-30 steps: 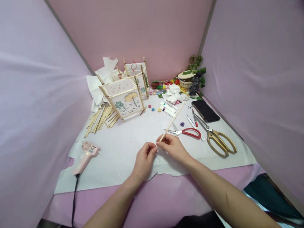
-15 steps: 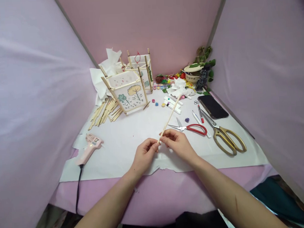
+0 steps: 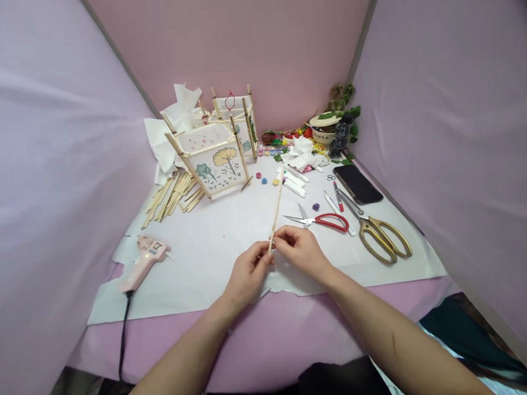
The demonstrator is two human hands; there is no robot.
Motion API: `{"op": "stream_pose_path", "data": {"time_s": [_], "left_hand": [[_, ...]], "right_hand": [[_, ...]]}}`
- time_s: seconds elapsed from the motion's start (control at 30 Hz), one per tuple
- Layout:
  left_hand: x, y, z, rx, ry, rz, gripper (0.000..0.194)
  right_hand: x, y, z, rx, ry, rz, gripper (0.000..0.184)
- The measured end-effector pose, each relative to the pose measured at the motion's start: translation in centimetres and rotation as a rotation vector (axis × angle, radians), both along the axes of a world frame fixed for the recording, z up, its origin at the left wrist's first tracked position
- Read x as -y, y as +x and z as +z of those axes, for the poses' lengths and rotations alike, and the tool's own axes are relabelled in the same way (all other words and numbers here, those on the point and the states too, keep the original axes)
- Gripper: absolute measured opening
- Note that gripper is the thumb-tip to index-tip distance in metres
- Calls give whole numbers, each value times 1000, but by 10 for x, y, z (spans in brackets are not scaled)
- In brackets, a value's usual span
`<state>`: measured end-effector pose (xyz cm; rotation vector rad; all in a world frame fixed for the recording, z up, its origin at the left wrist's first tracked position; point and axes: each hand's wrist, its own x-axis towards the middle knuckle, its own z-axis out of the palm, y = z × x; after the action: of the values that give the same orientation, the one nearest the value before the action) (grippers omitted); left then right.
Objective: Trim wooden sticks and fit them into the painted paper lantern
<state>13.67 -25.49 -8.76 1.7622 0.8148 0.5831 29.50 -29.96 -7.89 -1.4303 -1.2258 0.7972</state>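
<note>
Between my two hands, a thin pale wooden stick slants up and away over the white sheet. My left hand pinches its near end between thumb and fingers. My right hand is closed with its fingertips at the stick just above that end. Right of my right hand lie red-handled scissors, partly opened. Farther back on the left stands a lantern-like box of sticks and white panels with painted trees, a similar box behind it. A pile of flat sticks lies beside the front box.
A pink glue gun with a black cord rests at left. On the right are large gold-handled scissors, a phone and a red pen. White markers, crumpled tissue and a lidded pot stand farther back.
The stick has swung from leaning right to a steeper, nearly straight-away angle. Both hands stay at its near end. The whole view shifted slightly with the head.
</note>
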Motion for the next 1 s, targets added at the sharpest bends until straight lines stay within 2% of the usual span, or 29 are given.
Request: {"op": "stream_pose_path", "data": {"time_s": [0.03, 0.1, 0.17, 0.2, 0.3, 0.4, 0.57, 0.73, 0.87, 0.93, 1.0], "left_hand": [[-1, 0, 0, 17, -30, 11, 18], [-5, -1, 1, 64, -102, 59, 17], [-9, -2, 2, 120, -173, 121, 17], [-11, -3, 2, 146, -195, 149, 17], [-14, -4, 1, 193, -212, 206, 16], [-13, -4, 0, 196, -217, 219, 14], [-11, -4, 0, 199, -272, 223, 15], [-10, -3, 3, 259, -356, 183, 12], [-9, -2, 3, 342, -403, 152, 10], [-9, -2, 3, 367, -421, 144, 9], [-8, -2, 3, 392, -430, 143, 13]], "right_hand": [[0, 7, 2, 99, -3, -32, 16], [3, 24, 6, 364, -65, -185, 23], [6, 41, 9, 640, -231, -348, 30], [7, 47, 9, 738, -328, -382, 32], [9, 52, 5, 880, -526, -364, 30], [7, 47, 0, 898, -578, -344, 21], [4, 51, -3, 746, -577, -350, 12], [2, 50, 1, 383, -395, -346, 7], [3, 28, 7, -58, -213, -80, 8], [5, 17, 9, -237, -194, 43, 12], [6, 7, 9, -337, -198, 95, 20]]}}
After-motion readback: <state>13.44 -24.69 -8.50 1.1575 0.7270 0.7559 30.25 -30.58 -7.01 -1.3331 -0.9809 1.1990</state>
